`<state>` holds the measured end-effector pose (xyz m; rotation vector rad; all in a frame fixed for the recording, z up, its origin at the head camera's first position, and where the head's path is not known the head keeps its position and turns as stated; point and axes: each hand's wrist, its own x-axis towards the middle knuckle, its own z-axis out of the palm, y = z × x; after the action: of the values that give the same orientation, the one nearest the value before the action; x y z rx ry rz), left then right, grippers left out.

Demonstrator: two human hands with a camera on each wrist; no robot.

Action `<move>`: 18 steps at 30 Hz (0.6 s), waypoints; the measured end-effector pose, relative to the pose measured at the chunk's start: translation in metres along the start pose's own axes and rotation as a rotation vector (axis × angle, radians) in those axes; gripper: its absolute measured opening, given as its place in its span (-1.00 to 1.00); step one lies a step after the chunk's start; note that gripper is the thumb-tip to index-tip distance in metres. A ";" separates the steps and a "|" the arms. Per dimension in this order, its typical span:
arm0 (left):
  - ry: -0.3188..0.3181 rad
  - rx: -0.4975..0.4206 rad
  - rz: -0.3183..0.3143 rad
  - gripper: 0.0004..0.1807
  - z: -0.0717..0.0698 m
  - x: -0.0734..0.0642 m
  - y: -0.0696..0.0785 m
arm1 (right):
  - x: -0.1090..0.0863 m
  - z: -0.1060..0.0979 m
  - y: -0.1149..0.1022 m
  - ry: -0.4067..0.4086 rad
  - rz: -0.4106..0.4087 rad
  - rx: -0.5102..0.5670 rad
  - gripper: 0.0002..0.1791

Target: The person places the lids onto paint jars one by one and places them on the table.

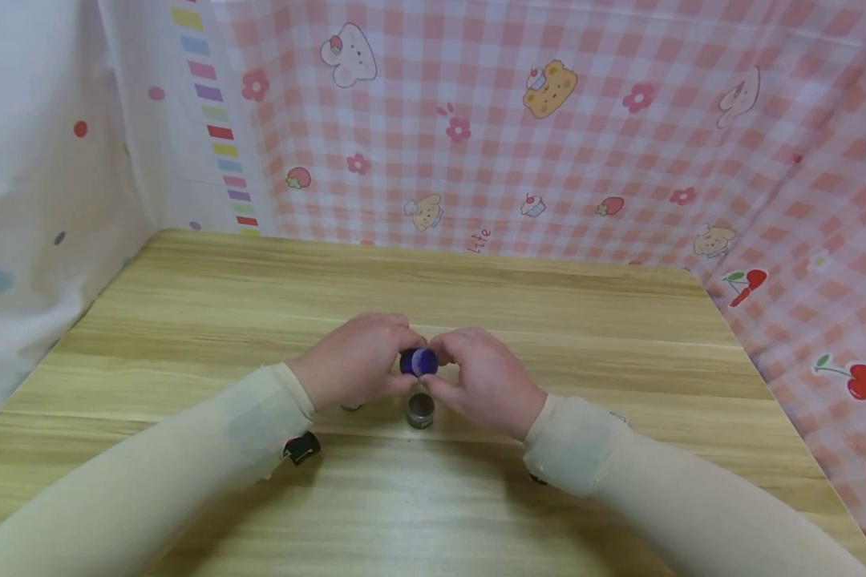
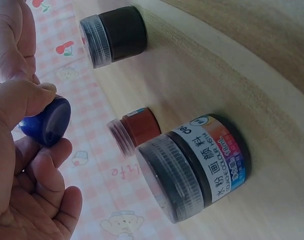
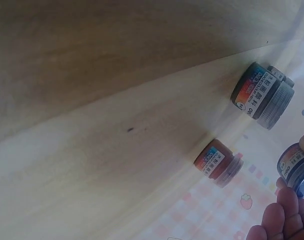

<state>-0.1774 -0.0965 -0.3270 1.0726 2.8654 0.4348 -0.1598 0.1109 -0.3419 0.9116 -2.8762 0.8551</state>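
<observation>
Both hands meet around one small blue paint jar (image 1: 408, 363), tipped on its side above the table. My left hand (image 1: 357, 361) grips it from the left, thumb and fingers around the blue body (image 2: 51, 122). From the other side, my right hand (image 1: 487, 381) pinches its lid end between thumb and fingertips. The label of this jar (image 3: 291, 162) shows in the right wrist view. Just below the hands stands another jar (image 1: 420, 410) with a clear lid. A brownish-red jar (image 2: 142, 126) and a larger-looking black jar (image 2: 212, 162) stand close by.
A further dark jar (image 2: 126, 32) stands apart in the left wrist view. Part of a jar (image 1: 351, 405) peeks out under the left hand. A small black object (image 1: 301, 449) sits at the left cuff. Patterned cloth (image 1: 476, 144) surrounds the wooden table (image 1: 404, 513).
</observation>
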 end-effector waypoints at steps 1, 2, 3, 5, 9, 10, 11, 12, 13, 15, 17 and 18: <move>0.000 -0.006 -0.005 -0.74 0.000 0.000 0.000 | 0.000 0.000 0.000 -0.001 0.001 0.004 -0.82; -0.002 -0.012 -0.011 -0.73 0.000 0.000 0.000 | 0.000 0.000 0.000 -0.003 0.003 0.010 -0.81; -0.004 -0.019 -0.019 -0.73 0.000 0.000 0.000 | 0.000 0.000 0.000 -0.005 0.006 0.014 -0.79; -0.006 -0.033 -0.036 -0.71 -0.001 0.000 -0.001 | 0.000 0.000 0.000 -0.007 0.005 0.022 -0.75; -0.004 -0.046 -0.056 -0.71 -0.001 0.000 -0.004 | 0.000 -0.002 0.004 0.021 -0.003 0.018 -0.57; -0.002 -0.049 -0.062 -0.72 -0.002 0.000 -0.006 | 0.000 -0.003 0.007 0.036 -0.009 0.015 -0.55; 0.000 -0.052 -0.071 -0.73 -0.002 0.000 -0.007 | 0.000 -0.004 0.008 0.052 -0.013 0.011 -0.52; 0.000 -0.058 -0.082 -0.74 -0.003 -0.001 -0.009 | 0.000 -0.005 0.011 0.067 -0.012 0.008 -0.50; -0.001 -0.066 -0.099 -0.75 -0.004 -0.001 -0.011 | 0.000 -0.006 0.013 0.078 -0.011 0.005 -0.50; -0.005 -0.080 -0.130 -0.79 -0.006 -0.001 -0.016 | 0.000 -0.009 0.018 0.091 -0.002 0.000 -0.50; -0.016 -0.091 -0.161 -0.81 -0.008 -0.002 -0.021 | 0.001 -0.012 0.021 0.093 0.017 -0.014 -0.47; -0.024 -0.096 -0.177 -0.81 -0.009 -0.002 -0.023 | 0.001 -0.014 0.024 0.092 0.029 -0.022 -0.45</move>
<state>-0.1918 -0.1165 -0.3253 0.7951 2.8537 0.5364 -0.1757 0.1338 -0.3415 0.8077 -2.8216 0.8419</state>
